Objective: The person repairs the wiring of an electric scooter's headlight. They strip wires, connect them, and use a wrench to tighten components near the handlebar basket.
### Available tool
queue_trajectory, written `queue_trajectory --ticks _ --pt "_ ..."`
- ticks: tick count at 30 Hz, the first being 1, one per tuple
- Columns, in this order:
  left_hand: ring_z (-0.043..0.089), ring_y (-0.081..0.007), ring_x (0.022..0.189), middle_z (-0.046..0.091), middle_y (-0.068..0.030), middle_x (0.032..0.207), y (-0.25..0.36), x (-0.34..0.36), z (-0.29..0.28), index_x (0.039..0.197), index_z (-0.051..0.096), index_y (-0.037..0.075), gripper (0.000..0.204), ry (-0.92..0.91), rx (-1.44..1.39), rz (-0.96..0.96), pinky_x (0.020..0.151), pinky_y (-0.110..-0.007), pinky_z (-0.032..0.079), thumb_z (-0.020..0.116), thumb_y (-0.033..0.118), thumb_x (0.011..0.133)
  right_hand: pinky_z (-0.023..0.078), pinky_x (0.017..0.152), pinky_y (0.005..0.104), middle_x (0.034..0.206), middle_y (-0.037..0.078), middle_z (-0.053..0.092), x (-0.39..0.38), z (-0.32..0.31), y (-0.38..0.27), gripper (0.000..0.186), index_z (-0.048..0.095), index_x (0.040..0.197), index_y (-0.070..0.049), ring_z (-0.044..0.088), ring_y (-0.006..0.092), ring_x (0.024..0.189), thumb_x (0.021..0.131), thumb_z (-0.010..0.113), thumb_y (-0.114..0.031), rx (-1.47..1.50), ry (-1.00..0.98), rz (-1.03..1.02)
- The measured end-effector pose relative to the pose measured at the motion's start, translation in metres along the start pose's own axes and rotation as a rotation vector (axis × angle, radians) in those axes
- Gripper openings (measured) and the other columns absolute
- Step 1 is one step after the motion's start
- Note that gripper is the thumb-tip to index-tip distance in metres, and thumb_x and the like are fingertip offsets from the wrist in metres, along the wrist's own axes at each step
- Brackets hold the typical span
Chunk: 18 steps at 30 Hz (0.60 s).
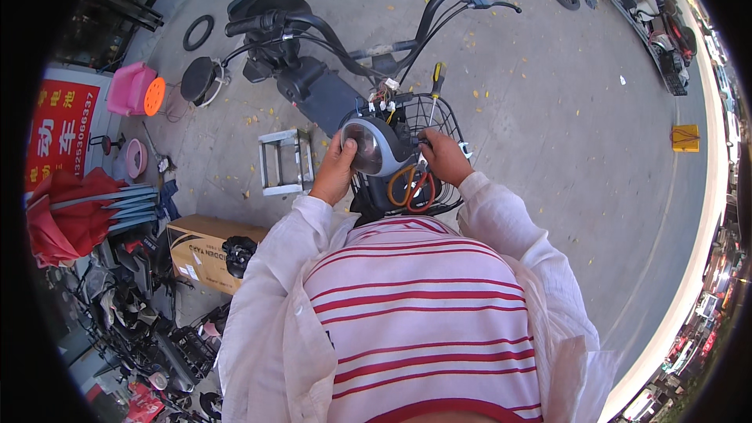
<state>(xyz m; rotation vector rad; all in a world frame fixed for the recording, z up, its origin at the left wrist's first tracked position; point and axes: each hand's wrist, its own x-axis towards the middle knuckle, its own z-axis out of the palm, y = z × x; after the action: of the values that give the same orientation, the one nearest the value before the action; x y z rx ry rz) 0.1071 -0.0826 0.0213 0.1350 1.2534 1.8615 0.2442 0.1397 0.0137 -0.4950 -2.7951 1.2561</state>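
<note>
A grey-and-black headlight (376,147) with a clear round lens sits at the front of an electric scooter, over a black wire basket (448,117). My left hand (337,168) is closed round its left side, thumb on the lens. At the right edge of the housing, my right hand (446,157) has its fingers curled round a small dark part that I cannot make out. Below it hang the orange and red looped handles (411,192) of a hand tool. A screwdriver (438,78) with a yellow-and-black handle stands in the basket. Loose wires with white connectors (382,105) spread behind the headlight.
Handlebars (345,51) reach out beyond the basket. To the left are a metal stool frame (284,161), a cardboard box (207,251), a pink chair (131,88) and a folded red umbrella (74,215). A yellow box (685,139) lies on the ground at right.
</note>
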Motion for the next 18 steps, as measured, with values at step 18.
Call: queue_trajectory --ticks 18 --pt "0.050 -0.0255 0.116 0.040 -0.0124 0.139 0.053 0.009 0.033 0.149 0.008 0.015 0.105 0.099 0.353 -0.088 0.074 -0.040 0.052 0.080 0.038 0.075 0.047 0.070 0.0334 0.083 0.011 0.064 -0.009 -0.007 -0.009 0.024 0.063 0.105 0.000 0.060 0.0220 0.076 0.096 0.056 -0.021 0.412 0.018 0.104"
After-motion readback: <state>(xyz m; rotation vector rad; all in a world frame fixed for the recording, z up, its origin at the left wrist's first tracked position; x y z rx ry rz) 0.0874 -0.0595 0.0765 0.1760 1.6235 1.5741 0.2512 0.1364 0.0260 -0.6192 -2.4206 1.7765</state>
